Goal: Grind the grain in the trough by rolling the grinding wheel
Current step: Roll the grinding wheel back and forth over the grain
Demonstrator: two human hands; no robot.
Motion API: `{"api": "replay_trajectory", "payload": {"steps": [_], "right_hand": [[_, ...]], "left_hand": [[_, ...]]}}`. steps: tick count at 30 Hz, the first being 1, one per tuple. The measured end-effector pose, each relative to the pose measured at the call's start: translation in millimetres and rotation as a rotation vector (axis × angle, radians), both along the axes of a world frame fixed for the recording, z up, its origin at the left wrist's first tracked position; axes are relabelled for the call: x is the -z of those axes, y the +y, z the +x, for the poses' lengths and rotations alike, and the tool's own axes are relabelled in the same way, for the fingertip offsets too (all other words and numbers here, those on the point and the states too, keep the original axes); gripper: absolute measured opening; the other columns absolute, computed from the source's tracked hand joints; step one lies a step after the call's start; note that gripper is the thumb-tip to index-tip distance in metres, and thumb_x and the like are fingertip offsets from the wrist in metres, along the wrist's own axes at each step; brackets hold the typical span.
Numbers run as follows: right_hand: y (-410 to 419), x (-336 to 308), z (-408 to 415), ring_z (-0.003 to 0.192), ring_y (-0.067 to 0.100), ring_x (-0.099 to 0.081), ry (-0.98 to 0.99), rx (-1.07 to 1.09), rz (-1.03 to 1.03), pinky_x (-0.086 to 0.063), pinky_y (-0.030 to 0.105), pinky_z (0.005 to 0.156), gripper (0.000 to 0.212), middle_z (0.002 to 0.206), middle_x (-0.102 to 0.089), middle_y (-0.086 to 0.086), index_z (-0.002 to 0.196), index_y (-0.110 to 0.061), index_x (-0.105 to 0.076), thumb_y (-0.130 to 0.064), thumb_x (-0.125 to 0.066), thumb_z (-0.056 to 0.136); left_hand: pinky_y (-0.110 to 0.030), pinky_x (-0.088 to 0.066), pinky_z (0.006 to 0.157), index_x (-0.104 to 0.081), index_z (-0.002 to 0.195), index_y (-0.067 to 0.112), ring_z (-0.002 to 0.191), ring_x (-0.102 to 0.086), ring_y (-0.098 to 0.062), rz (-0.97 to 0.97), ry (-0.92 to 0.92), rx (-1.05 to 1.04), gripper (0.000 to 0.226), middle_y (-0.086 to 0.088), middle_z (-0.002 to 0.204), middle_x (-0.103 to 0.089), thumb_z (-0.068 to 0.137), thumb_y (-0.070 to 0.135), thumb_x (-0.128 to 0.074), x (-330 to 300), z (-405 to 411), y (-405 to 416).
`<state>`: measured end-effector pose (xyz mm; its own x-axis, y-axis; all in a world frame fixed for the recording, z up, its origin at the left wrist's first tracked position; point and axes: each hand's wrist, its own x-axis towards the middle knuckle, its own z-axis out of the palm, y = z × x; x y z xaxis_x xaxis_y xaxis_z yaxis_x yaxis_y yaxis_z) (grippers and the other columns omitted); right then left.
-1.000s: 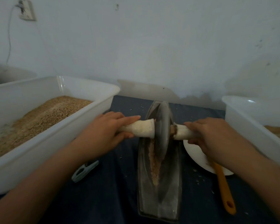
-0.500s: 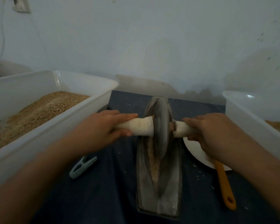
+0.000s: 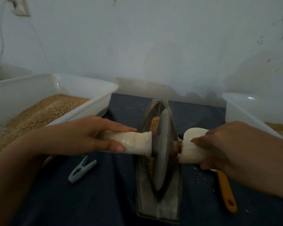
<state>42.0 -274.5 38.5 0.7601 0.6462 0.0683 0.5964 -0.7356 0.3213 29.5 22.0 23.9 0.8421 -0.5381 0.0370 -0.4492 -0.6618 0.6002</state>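
Observation:
A grey metal grinding wheel point(image 3: 163, 150) stands on edge in the narrow boat-shaped trough point(image 3: 158, 207) on the dark blue cloth. Tan grain point(image 3: 154, 126) is heaped in the trough just beyond the wheel, on its left side. My left hand point(image 3: 90, 134) grips the white left handle point(image 3: 134, 142), thumb underneath and fingers along the top. My right hand point(image 3: 219, 147) wraps round the white right handle point(image 3: 191, 152). The near end of the trough shows only pale dust.
A white tub point(image 3: 95, 88) of tan grain sits at the left, another white tub point(image 3: 245, 108) at the right. A teal clothespin point(image 3: 82, 170) lies left of the trough. An orange-handled tool point(image 3: 227, 191) lies at the right, on a white plate mostly hidden by my right hand.
The wheel has rolled toward me along the trough, uncovering a heap of grain beyond it. Both hands came nearer with the handles. The camera shifted a little.

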Motion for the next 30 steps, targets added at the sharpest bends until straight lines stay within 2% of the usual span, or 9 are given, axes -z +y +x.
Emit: {"api": "replay_trajectory", "payload": {"steps": [4, 8, 10, 15, 18, 20, 23, 26, 30], "right_hand": [[5, 11, 17, 0.102, 0.006, -0.054, -0.091, 0.007, 0.098, -0.034, 0.020, 0.082, 0.035, 0.112, -0.058, -0.014, 0.125, -0.039, -0.046, -0.048, -0.047, 0.091], [10, 28, 45, 0.116, 0.011, -0.048, -0.186, 0.104, 0.182, -0.031, 0.025, 0.096, 0.048, 0.130, -0.052, -0.012, 0.140, -0.035, -0.032, -0.039, -0.046, 0.095], [9, 31, 50, 0.119, 0.011, -0.045, -0.188, 0.123, 0.208, -0.030, 0.025, 0.100, 0.051, 0.134, -0.049, -0.013, 0.143, -0.034, -0.028, -0.039, -0.046, 0.095], [7, 16, 28, 0.102, 0.008, -0.052, -0.132, 0.010, 0.090, -0.033, 0.024, 0.085, 0.031, 0.113, -0.057, -0.015, 0.122, -0.039, -0.045, -0.045, -0.048, 0.092], [5, 4, 9, 0.093, 0.006, -0.051, -0.068, -0.023, 0.012, -0.028, 0.022, 0.074, 0.029, 0.101, -0.055, -0.015, 0.117, -0.037, -0.048, -0.048, -0.047, 0.090], [3, -1, 1, 0.102, 0.005, -0.052, 0.003, -0.001, 0.000, -0.034, 0.021, 0.079, 0.039, 0.110, -0.055, -0.014, 0.125, -0.039, -0.044, -0.053, -0.047, 0.089], [1, -2, 1, 0.108, 0.006, -0.054, 0.024, 0.007, 0.009, -0.041, 0.021, 0.090, 0.047, 0.117, -0.056, -0.013, 0.131, -0.041, -0.041, -0.057, -0.047, 0.087], [4, 10, 17, 0.101, 0.005, -0.055, -0.058, 0.020, 0.095, -0.035, 0.020, 0.076, 0.032, 0.111, -0.059, -0.013, 0.122, -0.040, -0.047, -0.048, -0.048, 0.090], [12, 28, 46, 0.115, 0.011, -0.048, -0.207, 0.115, 0.162, -0.032, 0.024, 0.094, 0.044, 0.128, -0.053, -0.012, 0.136, -0.035, -0.036, -0.038, -0.048, 0.094]], "left_hand": [[-0.005, -0.038, 0.083, -0.040, 0.121, 0.062, 0.102, -0.053, 0.011, 0.079, -0.127, -0.136, 0.051, 0.030, 0.109, -0.059, 0.072, 0.058, -0.053, 12, 10, -7], [-0.027, -0.041, 0.086, -0.030, 0.137, 0.045, 0.096, -0.050, -0.008, 0.247, -0.511, -0.302, 0.054, 0.009, 0.108, -0.055, 0.089, 0.041, -0.053, 34, 25, -18], [-0.029, -0.040, 0.085, -0.033, 0.140, 0.038, 0.096, -0.050, -0.011, 0.256, -0.602, -0.315, 0.056, 0.004, 0.109, -0.057, 0.089, 0.039, -0.055, 39, 29, -21], [-0.012, -0.037, 0.082, -0.036, 0.124, 0.061, 0.097, -0.053, 0.006, 0.118, -0.238, -0.182, 0.050, 0.021, 0.108, -0.058, 0.081, 0.048, -0.058, 21, 19, -7], [-0.010, -0.041, 0.090, -0.045, 0.122, 0.059, 0.107, -0.054, 0.012, 0.029, -0.040, -0.049, 0.051, 0.032, 0.116, -0.059, 0.073, 0.054, -0.058, 7, 6, 1], [-0.012, -0.041, 0.093, -0.048, 0.125, 0.053, 0.109, -0.054, 0.009, 0.007, 0.008, 0.017, 0.053, 0.032, 0.118, -0.058, 0.072, 0.055, -0.058, 1, 1, 1], [-0.007, -0.039, 0.092, -0.048, 0.123, 0.054, 0.109, -0.052, 0.014, 0.004, -0.012, -0.001, 0.054, 0.036, 0.117, -0.057, 0.070, 0.059, -0.056, 1, 0, 0], [-0.005, -0.039, 0.084, -0.040, 0.121, 0.063, 0.102, -0.051, 0.014, 0.068, -0.134, -0.121, 0.052, 0.033, 0.107, -0.058, 0.070, 0.062, -0.050, 11, 9, -5], [-0.025, -0.039, 0.085, -0.032, 0.137, 0.044, 0.098, -0.050, -0.008, 0.240, -0.496, -0.304, 0.052, 0.010, 0.110, -0.055, 0.089, 0.043, -0.051, 36, 26, -17]]}}
